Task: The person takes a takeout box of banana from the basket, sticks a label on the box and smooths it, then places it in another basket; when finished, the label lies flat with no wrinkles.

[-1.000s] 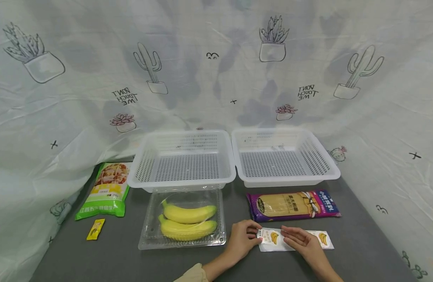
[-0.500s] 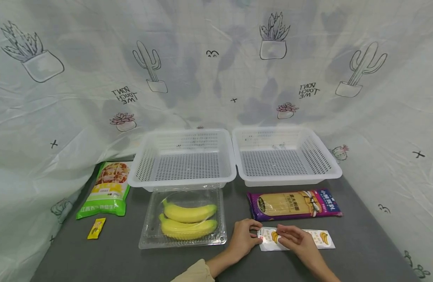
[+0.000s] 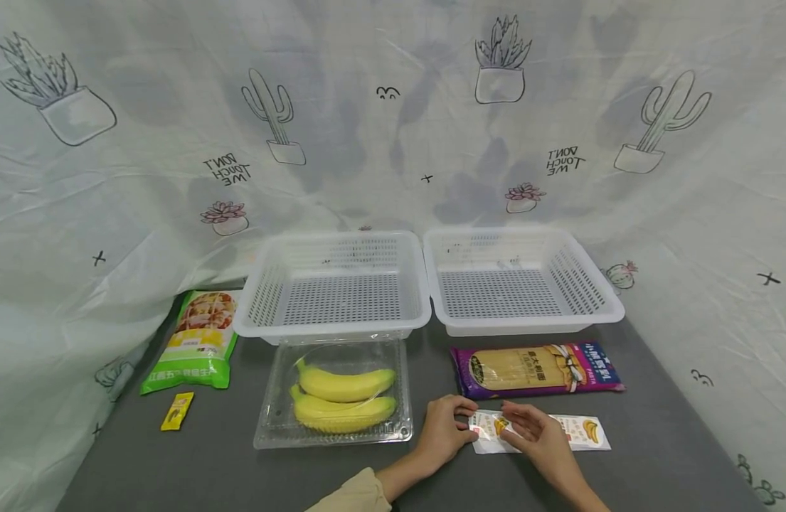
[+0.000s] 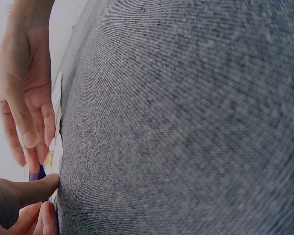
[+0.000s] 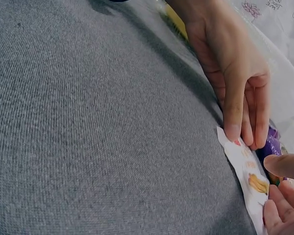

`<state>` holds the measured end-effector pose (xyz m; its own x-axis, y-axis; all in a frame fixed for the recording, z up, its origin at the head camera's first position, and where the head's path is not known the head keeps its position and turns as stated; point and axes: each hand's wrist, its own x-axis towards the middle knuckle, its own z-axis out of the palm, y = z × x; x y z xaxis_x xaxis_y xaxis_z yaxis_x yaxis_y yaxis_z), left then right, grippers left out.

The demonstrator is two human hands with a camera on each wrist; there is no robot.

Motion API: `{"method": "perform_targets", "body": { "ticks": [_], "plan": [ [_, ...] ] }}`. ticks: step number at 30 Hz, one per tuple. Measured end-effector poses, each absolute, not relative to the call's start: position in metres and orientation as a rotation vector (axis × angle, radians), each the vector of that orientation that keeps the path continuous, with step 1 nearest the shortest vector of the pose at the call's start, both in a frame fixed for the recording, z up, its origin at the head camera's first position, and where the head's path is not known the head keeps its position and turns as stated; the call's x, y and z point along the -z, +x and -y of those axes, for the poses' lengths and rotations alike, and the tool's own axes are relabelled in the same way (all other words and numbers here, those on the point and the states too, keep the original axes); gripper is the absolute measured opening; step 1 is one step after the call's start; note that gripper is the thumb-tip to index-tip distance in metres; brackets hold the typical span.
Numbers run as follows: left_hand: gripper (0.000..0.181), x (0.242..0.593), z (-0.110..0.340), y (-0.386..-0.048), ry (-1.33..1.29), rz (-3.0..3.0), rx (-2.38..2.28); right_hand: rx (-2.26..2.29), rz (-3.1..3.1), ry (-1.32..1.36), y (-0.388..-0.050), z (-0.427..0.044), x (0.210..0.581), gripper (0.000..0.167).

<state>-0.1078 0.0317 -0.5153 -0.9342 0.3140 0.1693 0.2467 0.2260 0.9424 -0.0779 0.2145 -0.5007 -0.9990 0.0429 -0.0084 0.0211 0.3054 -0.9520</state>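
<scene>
A flat white strip of packets printed with bananas lies on the grey tabletop at right front. My left hand holds its left end between thumb and bent fingers; in the right wrist view the thumb sits on the strip's end. Over the middle of the strip is my right hand, fingers loosely bent and thumb apart from them, covering part of the print. In the left wrist view this right hand appears to hold nothing. Just behind the strip lies a purple pasta bag.
Two white perforated baskets stand side by side at the back. A clear lidded box with two bananas lies left of my hands. Farther left are a green food bag and a small yellow sachet.
My right hand has shifted a little left along the strip, its thumb and fingers spreading slightly apart. My left hand stays at the strip's left end. The head view has tilted down slightly.
</scene>
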Motion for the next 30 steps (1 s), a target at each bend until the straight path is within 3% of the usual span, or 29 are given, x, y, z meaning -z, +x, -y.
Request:
{"method": "perform_targets", "body": {
  "ticks": [12, 23, 30],
  "plan": [
    [0.036, 0.509, -0.033, -0.106, 0.53, -2.415, -1.826, -1.644, 2.666, -0.173, -0.074, -0.212, 0.492, 0.029],
    [0.036, 0.51, -0.032, -0.106, 0.522, -2.43, -1.82, -1.539, 2.745, 0.033, -0.071, -0.215, 0.498, 0.017],
    [0.035, 0.51, -0.033, -0.105, 0.538, -2.465, -1.811, -1.448, 2.474, 0.61, -0.063, -0.215, 0.503, 0.026]
  ]
}}
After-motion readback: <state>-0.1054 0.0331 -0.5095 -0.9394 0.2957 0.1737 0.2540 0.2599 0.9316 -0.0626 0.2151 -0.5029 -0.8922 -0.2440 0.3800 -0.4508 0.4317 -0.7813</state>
